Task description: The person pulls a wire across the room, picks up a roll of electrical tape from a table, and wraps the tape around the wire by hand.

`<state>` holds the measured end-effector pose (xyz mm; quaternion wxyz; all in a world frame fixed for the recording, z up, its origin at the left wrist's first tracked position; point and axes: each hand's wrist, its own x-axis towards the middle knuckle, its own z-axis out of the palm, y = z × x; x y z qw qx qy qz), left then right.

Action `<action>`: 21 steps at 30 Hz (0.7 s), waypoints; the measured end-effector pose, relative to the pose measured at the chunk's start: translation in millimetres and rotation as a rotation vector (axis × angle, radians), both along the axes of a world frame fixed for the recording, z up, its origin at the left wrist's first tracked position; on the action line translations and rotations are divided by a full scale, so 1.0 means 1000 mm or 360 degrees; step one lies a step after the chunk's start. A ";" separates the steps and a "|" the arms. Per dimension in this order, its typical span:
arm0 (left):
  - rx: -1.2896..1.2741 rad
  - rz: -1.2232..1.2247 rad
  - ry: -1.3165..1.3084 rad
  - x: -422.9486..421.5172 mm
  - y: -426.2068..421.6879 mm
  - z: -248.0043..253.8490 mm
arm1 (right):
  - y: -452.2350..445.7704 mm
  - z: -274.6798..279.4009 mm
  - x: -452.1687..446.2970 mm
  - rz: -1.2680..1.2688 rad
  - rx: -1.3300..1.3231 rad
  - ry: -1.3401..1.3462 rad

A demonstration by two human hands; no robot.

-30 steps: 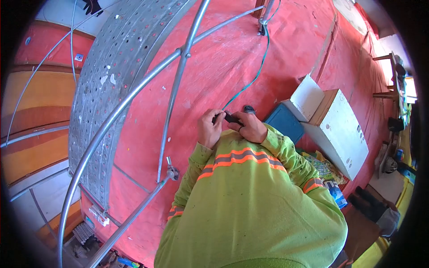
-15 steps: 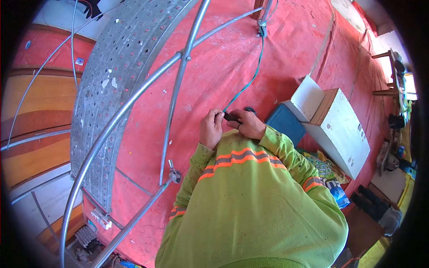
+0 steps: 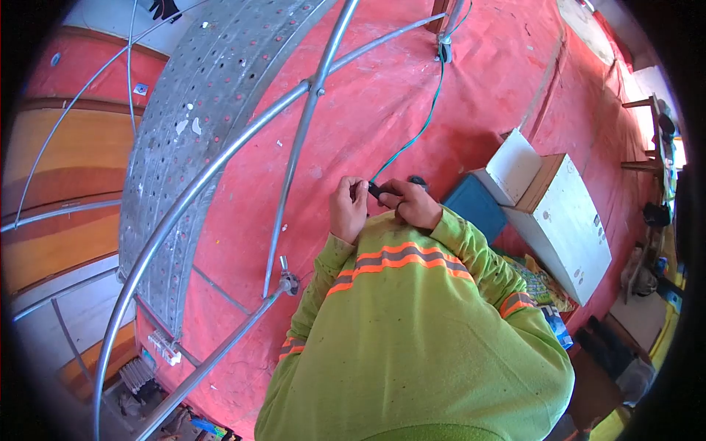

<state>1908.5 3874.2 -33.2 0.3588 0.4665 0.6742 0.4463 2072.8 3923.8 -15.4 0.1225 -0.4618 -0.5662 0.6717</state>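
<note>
Close in front of my chest, both hands meet at a small black object (image 3: 376, 191). My left hand (image 3: 348, 209) pinches its left end between thumb and fingers. Fingers of my right hand (image 3: 417, 203) are curled round its right end, and a dark ring or band shows on one of them. A thin green cord (image 3: 409, 144) runs from the black object up to the foot of a metal post (image 3: 444, 50). The exact shape of the black object is partly hidden by my fingers.
Scaffold tubes (image 3: 293, 147) and a perforated metal plank (image 3: 195, 117) stand at the left. A red sheet (image 3: 353, 125) covers the floor. At the right are a blue box (image 3: 475, 208), a white box (image 3: 562, 224) and a person's legs (image 3: 607, 345).
The view has shifted slightly, so the boxes and tubes appear a little further right. Both hands remain at the black object, with small finger movements.
</note>
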 end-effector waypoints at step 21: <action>0.0330 0.0304 -0.0195 0.000 -0.009 0.007 | 0.012 -0.052 -0.039 -0.0037 -0.0391 0.1070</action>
